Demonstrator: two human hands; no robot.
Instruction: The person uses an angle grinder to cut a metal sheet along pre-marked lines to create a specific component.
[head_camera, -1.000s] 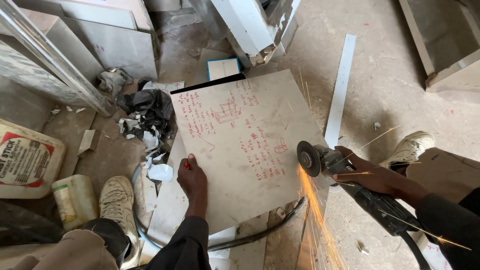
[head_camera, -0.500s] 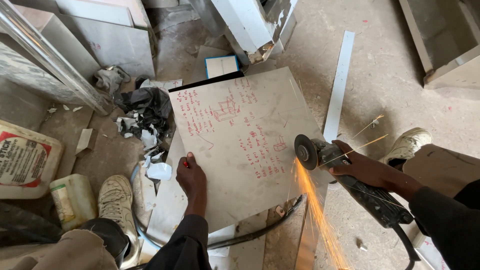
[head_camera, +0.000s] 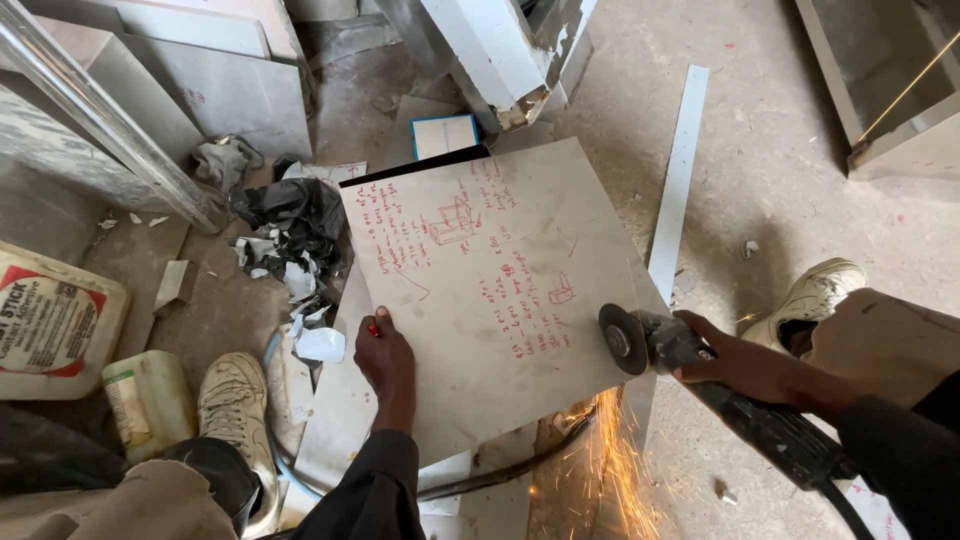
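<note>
A grey metal sheet (head_camera: 500, 290) with red handwritten marks and small sketches lies on the floor in front of me. My left hand (head_camera: 385, 355) presses flat on its near left edge, with a red marker tucked by the fingers. My right hand (head_camera: 735, 360) grips a black angle grinder (head_camera: 690, 365). The grinder's disc (head_camera: 622, 340) meets the sheet's right edge, and orange sparks (head_camera: 610, 470) spray down toward me.
A white metal strip (head_camera: 680, 180) lies to the right of the sheet. Black and white scraps (head_camera: 290, 235) are piled to the left, by a plastic jug (head_camera: 145, 400) and a can (head_camera: 55, 320). My shoes (head_camera: 230, 405) flank the sheet. A cable (head_camera: 510, 470) runs underneath.
The grinder disc has moved nearer to me along the sheet's right edge. The spark stream is now shorter and lower. My left hand stays pressed on the sheet.
</note>
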